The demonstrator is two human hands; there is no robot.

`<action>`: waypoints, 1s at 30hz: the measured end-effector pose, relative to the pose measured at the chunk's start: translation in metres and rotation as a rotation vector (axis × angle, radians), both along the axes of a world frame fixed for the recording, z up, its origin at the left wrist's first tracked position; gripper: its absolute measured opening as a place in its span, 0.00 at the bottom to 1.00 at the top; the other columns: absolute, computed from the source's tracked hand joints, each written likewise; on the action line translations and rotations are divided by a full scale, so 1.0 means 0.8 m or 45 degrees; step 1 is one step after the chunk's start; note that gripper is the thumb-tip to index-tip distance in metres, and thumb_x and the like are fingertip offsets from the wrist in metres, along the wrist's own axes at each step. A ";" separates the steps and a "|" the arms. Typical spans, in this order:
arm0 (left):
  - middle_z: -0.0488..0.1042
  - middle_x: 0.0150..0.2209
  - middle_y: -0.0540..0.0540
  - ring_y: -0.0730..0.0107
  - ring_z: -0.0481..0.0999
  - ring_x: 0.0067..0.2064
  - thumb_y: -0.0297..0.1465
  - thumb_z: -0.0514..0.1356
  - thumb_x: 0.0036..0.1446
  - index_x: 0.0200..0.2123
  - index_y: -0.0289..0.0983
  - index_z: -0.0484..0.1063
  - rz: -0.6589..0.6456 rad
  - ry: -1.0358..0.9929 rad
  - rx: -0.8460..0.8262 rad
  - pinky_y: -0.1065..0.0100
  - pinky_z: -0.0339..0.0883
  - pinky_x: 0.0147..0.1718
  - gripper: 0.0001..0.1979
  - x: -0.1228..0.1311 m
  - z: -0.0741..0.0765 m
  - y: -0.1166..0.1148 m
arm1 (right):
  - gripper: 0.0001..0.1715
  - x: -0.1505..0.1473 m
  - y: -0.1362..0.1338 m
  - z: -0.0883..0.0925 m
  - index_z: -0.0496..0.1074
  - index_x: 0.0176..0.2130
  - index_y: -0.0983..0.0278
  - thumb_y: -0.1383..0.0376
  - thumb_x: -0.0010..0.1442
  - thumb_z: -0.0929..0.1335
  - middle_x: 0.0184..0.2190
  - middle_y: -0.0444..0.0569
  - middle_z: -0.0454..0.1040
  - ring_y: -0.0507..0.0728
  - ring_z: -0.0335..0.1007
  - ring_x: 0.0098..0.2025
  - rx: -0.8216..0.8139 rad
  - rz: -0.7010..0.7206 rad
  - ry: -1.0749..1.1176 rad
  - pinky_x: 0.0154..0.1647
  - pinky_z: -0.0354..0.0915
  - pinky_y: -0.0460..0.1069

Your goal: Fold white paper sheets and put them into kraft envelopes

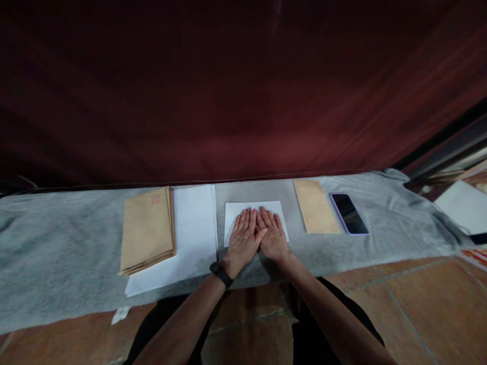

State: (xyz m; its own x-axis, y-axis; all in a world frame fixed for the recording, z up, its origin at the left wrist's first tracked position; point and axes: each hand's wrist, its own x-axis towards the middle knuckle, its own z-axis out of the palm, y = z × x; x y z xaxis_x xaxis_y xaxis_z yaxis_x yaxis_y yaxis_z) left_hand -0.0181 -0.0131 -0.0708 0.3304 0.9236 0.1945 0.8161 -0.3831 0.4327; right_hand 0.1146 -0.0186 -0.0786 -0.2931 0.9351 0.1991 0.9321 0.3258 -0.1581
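Note:
A small white sheet of paper, which looks folded, lies on the grey cloth in front of me. My left hand rests flat on it, fingers stretched out and pointing away from me. Beside it my right hand also presses flat on the paper, and the two hands touch at the thumbs and index fingers. Both palms hide the middle and near part of the sheet. To the right lies a single brown envelope. On the left a stack of brown envelopes sits partly over large white paper sheets.
A grey cloth covers the long, narrow surface, with a dark red panel rising behind it. Right of the single envelope lies a phone in a purple case. Tiled floor and a white scrap show below the near edge.

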 end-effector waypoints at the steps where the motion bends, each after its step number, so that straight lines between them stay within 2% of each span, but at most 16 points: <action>1: 0.52 0.71 0.33 0.54 0.46 0.73 0.42 0.47 0.69 0.70 0.29 0.49 0.001 0.020 0.010 0.48 0.43 0.69 0.33 -0.003 -0.002 0.000 | 0.32 0.002 0.001 -0.001 0.53 0.70 0.64 0.65 0.69 0.58 0.72 0.55 0.49 0.64 0.43 0.73 0.007 -0.006 0.013 0.71 0.43 0.64; 8: 0.49 0.71 0.31 0.52 0.44 0.73 0.40 0.49 0.68 0.70 0.26 0.50 0.103 0.093 0.045 0.49 0.42 0.69 0.34 -0.030 -0.003 -0.001 | 0.32 0.024 0.006 -0.012 0.53 0.70 0.66 0.58 0.72 0.55 0.70 0.58 0.55 0.65 0.52 0.70 0.084 -0.178 0.121 0.69 0.46 0.65; 14: 0.49 0.71 0.33 0.53 0.45 0.73 0.37 0.48 0.68 0.70 0.28 0.50 0.191 0.077 0.034 0.49 0.43 0.69 0.31 -0.047 -0.011 -0.007 | 0.33 0.050 -0.003 -0.014 0.53 0.70 0.70 0.58 0.73 0.55 0.70 0.59 0.54 0.67 0.51 0.70 0.064 -0.229 0.114 0.69 0.45 0.66; 18: 0.49 0.71 0.32 0.52 0.46 0.73 0.35 0.47 0.68 0.70 0.27 0.49 0.240 0.076 0.032 0.48 0.43 0.69 0.31 -0.048 -0.003 -0.010 | 0.33 0.061 -0.009 -0.007 0.53 0.69 0.72 0.59 0.72 0.56 0.69 0.61 0.54 0.67 0.50 0.71 0.067 -0.274 0.120 0.69 0.47 0.65; 20: 0.49 0.72 0.33 0.53 0.45 0.73 0.33 0.46 0.68 0.70 0.29 0.48 0.205 0.078 0.076 0.48 0.43 0.69 0.31 -0.039 0.004 -0.017 | 0.32 0.059 -0.012 0.000 0.54 0.69 0.73 0.60 0.72 0.56 0.70 0.62 0.54 0.67 0.49 0.71 0.076 -0.275 0.136 0.69 0.47 0.65; 23: 0.48 0.72 0.36 0.56 0.43 0.73 0.32 0.45 0.68 0.71 0.31 0.45 0.068 0.081 0.146 0.48 0.43 0.70 0.31 -0.021 0.006 -0.035 | 0.32 0.045 -0.022 0.009 0.53 0.69 0.72 0.59 0.73 0.55 0.70 0.60 0.52 0.64 0.47 0.72 0.082 -0.151 0.168 0.70 0.47 0.63; 26: 0.50 0.72 0.34 0.56 0.44 0.73 0.29 0.43 0.68 0.71 0.30 0.43 -0.048 0.126 0.159 0.49 0.48 0.69 0.31 -0.010 -0.005 -0.054 | 0.32 0.025 -0.038 0.009 0.54 0.69 0.70 0.59 0.73 0.55 0.70 0.57 0.54 0.60 0.47 0.72 0.066 0.060 0.185 0.71 0.48 0.60; 30: 0.50 0.71 0.32 0.55 0.44 0.73 0.28 0.43 0.67 0.71 0.28 0.42 -0.051 0.218 0.151 0.48 0.50 0.68 0.31 -0.015 -0.017 -0.064 | 0.32 0.015 -0.054 -0.003 0.54 0.69 0.70 0.58 0.73 0.56 0.68 0.57 0.58 0.60 0.50 0.71 0.099 0.161 0.158 0.71 0.49 0.59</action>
State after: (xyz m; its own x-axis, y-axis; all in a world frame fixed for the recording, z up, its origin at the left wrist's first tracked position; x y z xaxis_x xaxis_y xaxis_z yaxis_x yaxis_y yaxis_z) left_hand -0.0298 -0.0644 -0.0845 0.4042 0.8829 0.2389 0.8567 -0.4569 0.2392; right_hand 0.1268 -0.0619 -0.0813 -0.3761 0.8729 0.3108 0.8580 0.4547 -0.2389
